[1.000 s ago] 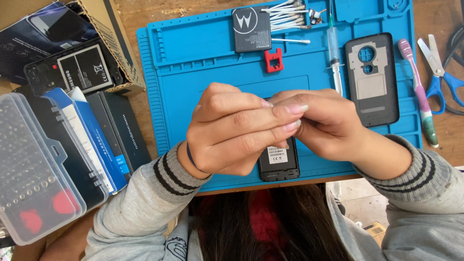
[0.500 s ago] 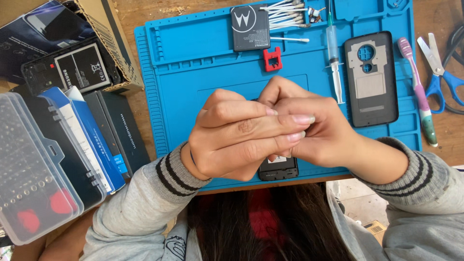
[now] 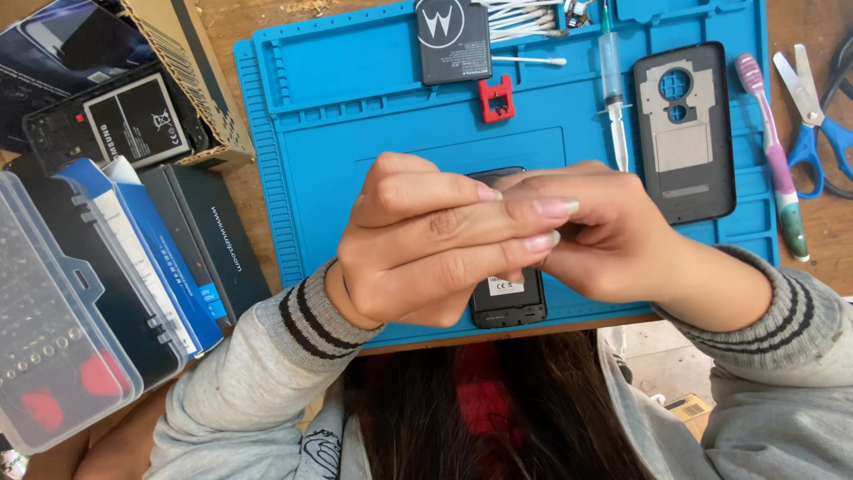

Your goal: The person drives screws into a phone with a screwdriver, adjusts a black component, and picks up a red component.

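Observation:
My left hand (image 3: 426,244) and my right hand (image 3: 613,240) are pressed together above a blue work mat (image 3: 320,133). The left fingers curl over the right fingertips. Whatever may sit between them is hidden. Under the hands a black phone (image 3: 508,302) lies on the mat near its front edge, and only its lower end and a sliver of its top show. A dark phone back cover (image 3: 684,133) lies on the mat to the right of my right hand.
On the mat's far side are a black battery (image 3: 453,40), a red plastic piece (image 3: 497,100), cotton swabs (image 3: 524,18) and a syringe (image 3: 611,80). A toothbrush (image 3: 771,151) and blue scissors (image 3: 813,116) lie right. Left stand boxes (image 3: 178,249) and a clear bit case (image 3: 44,338).
Both hands have stayed joined and shifted slightly, the left fingers closing further over the right fingertips. The phone beneath has not moved.

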